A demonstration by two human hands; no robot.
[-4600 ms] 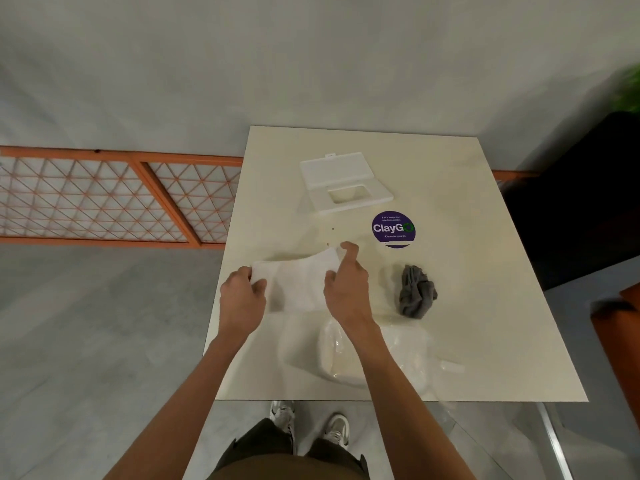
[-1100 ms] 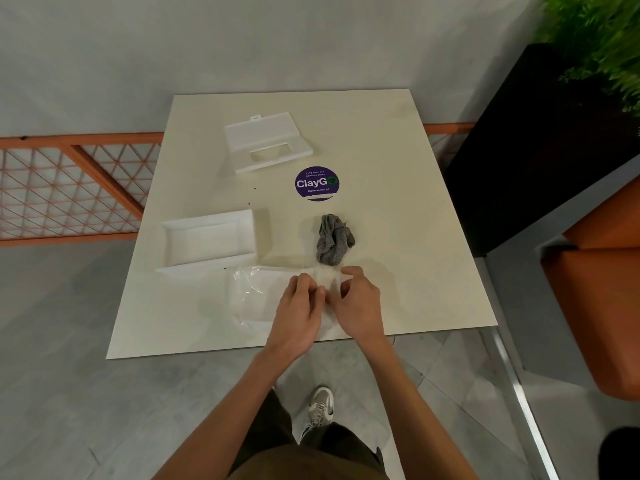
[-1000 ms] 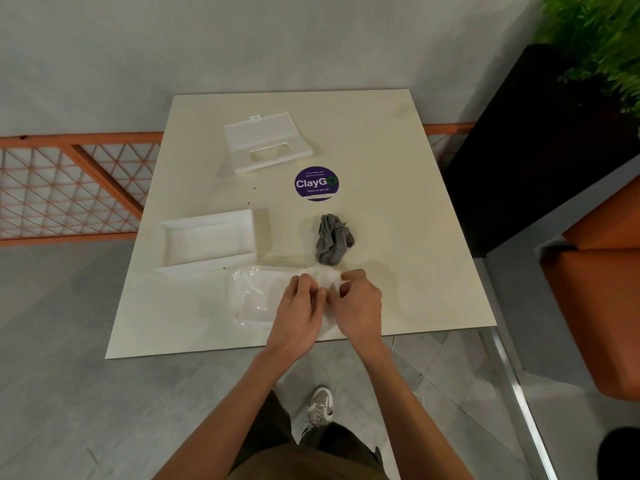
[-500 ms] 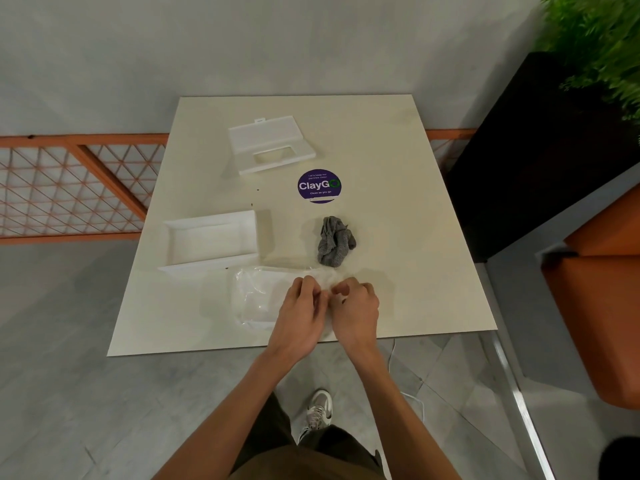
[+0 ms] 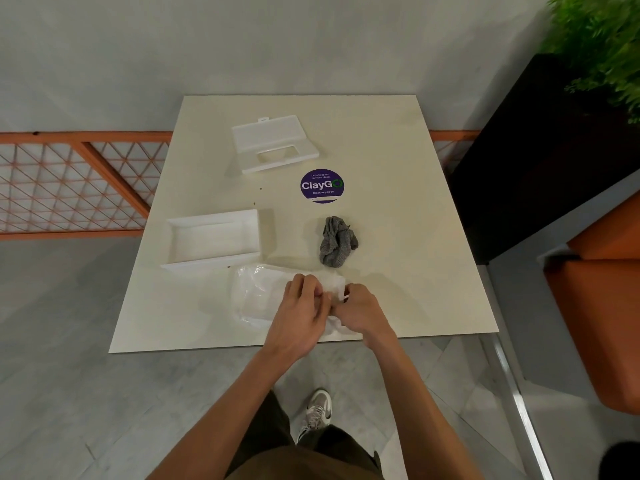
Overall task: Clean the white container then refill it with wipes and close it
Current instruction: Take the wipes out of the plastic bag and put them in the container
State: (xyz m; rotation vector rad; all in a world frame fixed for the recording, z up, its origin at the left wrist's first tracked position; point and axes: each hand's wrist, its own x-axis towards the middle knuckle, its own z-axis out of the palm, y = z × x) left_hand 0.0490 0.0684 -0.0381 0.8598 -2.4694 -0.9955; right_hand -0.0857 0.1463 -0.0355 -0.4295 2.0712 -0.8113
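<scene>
Together, curled hands point(image 5: 299, 313) point(image 5: 360, 311) on wipes packet point(image 5: 256, 292)

A single wide-angle view from the person's head looks steeply down and forward onto the cream table point(image 5: 408, 258), which is near and fills the middle of the frame. The left hand point(image 5: 300, 318) and right hand point(image 5: 362, 311) meet at lower centre. A shoe point(image 5: 317, 412) shows near the bottom and a grey wall point(image 5: 242, 46) runs across the top.

Left hand point(image 5: 300, 315) and right hand point(image 5: 361, 310) together on wipes packet point(image 5: 257, 293), beside white container point(image 5: 207, 262).
</scene>
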